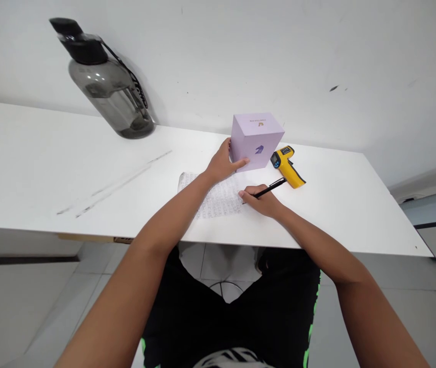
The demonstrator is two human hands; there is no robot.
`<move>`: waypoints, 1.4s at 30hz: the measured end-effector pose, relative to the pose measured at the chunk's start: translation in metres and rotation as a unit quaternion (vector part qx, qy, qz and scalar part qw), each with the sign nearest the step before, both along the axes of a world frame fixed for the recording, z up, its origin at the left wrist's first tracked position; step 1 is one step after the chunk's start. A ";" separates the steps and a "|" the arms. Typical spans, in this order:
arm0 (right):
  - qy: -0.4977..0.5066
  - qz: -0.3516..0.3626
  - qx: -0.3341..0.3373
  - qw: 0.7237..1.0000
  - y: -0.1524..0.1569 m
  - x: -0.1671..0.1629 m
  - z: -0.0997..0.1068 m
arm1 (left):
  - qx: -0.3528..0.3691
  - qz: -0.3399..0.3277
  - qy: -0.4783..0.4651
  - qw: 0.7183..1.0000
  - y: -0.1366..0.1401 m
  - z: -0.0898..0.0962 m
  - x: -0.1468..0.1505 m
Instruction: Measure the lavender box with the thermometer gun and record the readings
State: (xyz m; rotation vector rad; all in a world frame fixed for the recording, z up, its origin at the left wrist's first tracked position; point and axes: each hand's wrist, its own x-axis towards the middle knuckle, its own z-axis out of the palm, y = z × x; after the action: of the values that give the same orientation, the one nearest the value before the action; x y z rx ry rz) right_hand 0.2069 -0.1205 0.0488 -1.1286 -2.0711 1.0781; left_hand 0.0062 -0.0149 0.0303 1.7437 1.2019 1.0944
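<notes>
A lilac box with a small printed logo stands near the back of the white table. My left hand grips its left side, the thumb lying across the front face. In my right hand is a black pen, pinched near its lower end. The pen's tip meets the right part of a sheet of paper covered in dense rows of writing. My left forearm hides some of that sheet. Just right of the box lies a yellow and black infrared thermometer.
A large grey see-through water bottle, partly filled, stands at the back left against the wall. Dark scuff marks run across the left of the white table. The table's front edge is close to my legs.
</notes>
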 end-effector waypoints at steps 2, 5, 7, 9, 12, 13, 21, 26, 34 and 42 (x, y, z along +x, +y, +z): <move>0.001 -0.005 -0.001 1.000 0.000 0.001 -0.001 | -0.001 -0.002 0.004 1.000 -0.001 0.001 0.000; -0.004 -0.006 0.007 1.000 0.000 0.002 -0.002 | -0.006 -0.001 0.012 1.000 -0.003 0.004 0.000; -0.008 -0.003 0.013 1.000 0.000 0.002 -0.002 | -0.010 0.001 0.016 1.000 -0.003 0.005 0.000; -0.008 0.000 0.016 1.000 0.000 0.001 -0.001 | -0.011 0.001 0.017 1.000 -0.003 0.005 0.000; -0.006 0.006 0.013 1.000 0.000 0.000 -0.001 | -0.008 0.003 0.013 1.000 -0.001 0.003 0.000; -0.006 0.009 0.011 1.000 0.000 0.000 -0.001 | -0.006 0.004 0.010 1.000 -0.001 0.002 0.000; 0.010 -0.001 -0.003 1.000 0.002 0.001 -0.002 | 0.000 0.003 0.007 1.000 0.003 -0.003 -0.001; 0.007 -0.049 0.018 0.999 0.001 0.004 -0.004 | 0.006 0.000 0.005 1.000 0.003 -0.004 -0.001; -0.112 -0.101 0.145 0.978 0.008 0.023 -0.003 | 0.001 0.002 -0.003 1.000 0.001 -0.003 0.000; -0.188 -0.041 0.225 0.955 0.019 0.027 -0.013 | 0.000 0.013 -0.001 1.000 0.004 -0.006 0.000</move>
State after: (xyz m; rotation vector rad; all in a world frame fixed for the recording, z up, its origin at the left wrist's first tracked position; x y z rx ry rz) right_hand 0.2341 -0.1019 0.0354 -1.2320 -2.3668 0.3298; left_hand 0.0057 -0.0108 0.0241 1.7313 1.2265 1.1103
